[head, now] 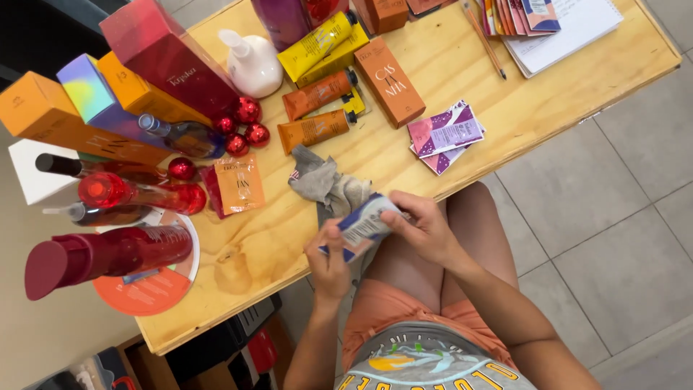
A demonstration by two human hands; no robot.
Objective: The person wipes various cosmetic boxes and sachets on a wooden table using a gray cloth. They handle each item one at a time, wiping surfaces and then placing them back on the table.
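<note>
I sit at a plywood table with both hands just off its near edge. My left hand and my right hand together grip a small white and blue tube, held over my lap. A crumpled grey cloth lies on the table edge right behind the tube, touching it. Orange tubes and a yellow tube lie further back on the table.
Tall red bottles, coloured boxes, red baubles and a white pump bottle crowd the left. Purple sachets, an orange carton, a notebook and pencil lie right. Tiled floor beyond.
</note>
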